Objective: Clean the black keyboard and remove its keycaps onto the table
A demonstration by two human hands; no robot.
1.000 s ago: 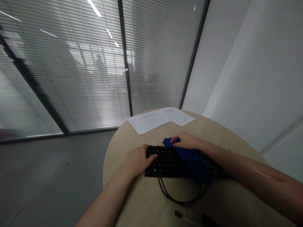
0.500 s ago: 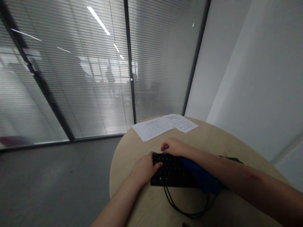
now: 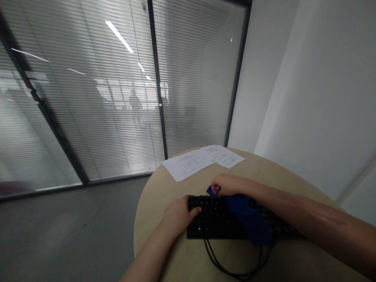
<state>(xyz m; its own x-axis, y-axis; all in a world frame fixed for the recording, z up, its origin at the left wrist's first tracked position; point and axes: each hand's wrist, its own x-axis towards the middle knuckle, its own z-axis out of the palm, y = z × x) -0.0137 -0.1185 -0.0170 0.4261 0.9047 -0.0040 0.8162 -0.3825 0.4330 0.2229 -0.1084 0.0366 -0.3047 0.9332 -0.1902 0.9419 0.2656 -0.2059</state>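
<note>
A black keyboard (image 3: 217,221) lies on the round wooden table, its long side across my view. My left hand (image 3: 178,215) is closed around its left end, thumb on top of the keys. A blue cloth (image 3: 249,217) drapes over the middle of the keys and hangs past the front edge. At the keyboard's back edge, my right hand (image 3: 225,186) pinches a corner of this cloth between its fingers. My right forearm covers much of the keyboard's right part.
Printed paper sheets (image 3: 190,163) lie at the table's (image 3: 158,192) far edge. A black cable (image 3: 216,262) loops in front of the keyboard. Beyond the table stand a glass partition with blinds (image 3: 117,117) and a white wall (image 3: 323,98).
My right hand has moved a little to the right along the keyboard's back edge with the cloth. My left hand stays on the left end. The view has tilted slightly.
</note>
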